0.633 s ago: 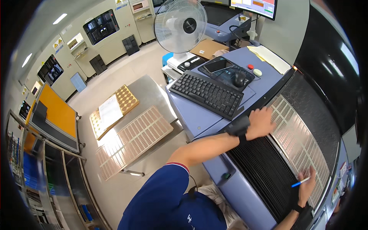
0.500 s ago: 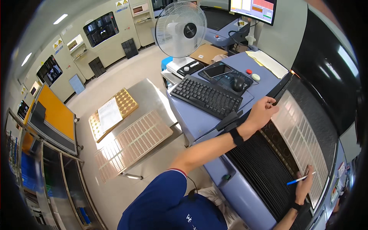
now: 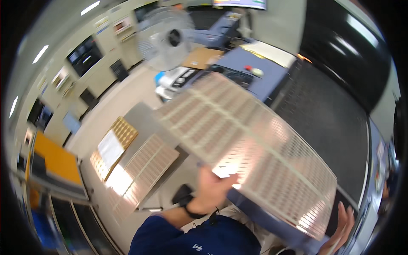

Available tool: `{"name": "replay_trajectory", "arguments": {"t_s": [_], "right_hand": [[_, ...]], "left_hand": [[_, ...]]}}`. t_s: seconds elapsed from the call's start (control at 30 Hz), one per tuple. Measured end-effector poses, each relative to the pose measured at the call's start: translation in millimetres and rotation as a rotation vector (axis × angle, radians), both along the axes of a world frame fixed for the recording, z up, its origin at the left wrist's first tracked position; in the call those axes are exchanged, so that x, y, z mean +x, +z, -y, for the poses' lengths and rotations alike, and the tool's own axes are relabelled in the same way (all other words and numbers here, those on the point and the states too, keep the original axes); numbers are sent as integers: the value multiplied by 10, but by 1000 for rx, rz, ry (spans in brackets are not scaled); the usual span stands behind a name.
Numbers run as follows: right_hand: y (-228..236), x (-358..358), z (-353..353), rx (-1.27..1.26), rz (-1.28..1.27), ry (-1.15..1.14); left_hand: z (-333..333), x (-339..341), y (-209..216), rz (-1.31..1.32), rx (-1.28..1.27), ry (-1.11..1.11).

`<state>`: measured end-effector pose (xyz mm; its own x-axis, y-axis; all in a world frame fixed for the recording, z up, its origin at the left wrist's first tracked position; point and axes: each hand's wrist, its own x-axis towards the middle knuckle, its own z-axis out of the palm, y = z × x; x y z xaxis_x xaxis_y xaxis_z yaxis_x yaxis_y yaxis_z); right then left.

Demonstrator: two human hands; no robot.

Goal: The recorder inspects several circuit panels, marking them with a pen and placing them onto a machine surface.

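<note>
The copper-toned panel (image 3: 259,146) is held up in front of my body, between the steel desk (image 3: 146,112) and the black machine bed (image 3: 327,110). My left grip (image 3: 212,190) clasps its near long edge; my right grip (image 3: 341,227) is spread, fingers straight, beside its right end, contact uncertain. Patterned in rows of small cells, the panel is judged light, thin and fairly stiff, though likely to flex across its breadth; its glossy face may prove slippery and easily scratched, so opposite edges offer the best holds.
</note>
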<state>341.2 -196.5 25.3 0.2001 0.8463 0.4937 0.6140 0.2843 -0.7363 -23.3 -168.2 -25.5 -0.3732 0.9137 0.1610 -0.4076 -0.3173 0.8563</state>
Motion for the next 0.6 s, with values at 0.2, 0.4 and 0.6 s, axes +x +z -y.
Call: {"name": "replay_trajectory", "arguments": {"t_s": [0.2,0.4,0.6], "right_hand": [[-494,770,-193,-154,-320,64],[-755,433,-357,-506,-548,149],[-752,377,-201,-343,-343,207]], "left_hand": [[600,-809,5,-110,9,268],[498,-1647,-416,-225,206,17],[206,-1389,-465,-118,154,-189]]}}
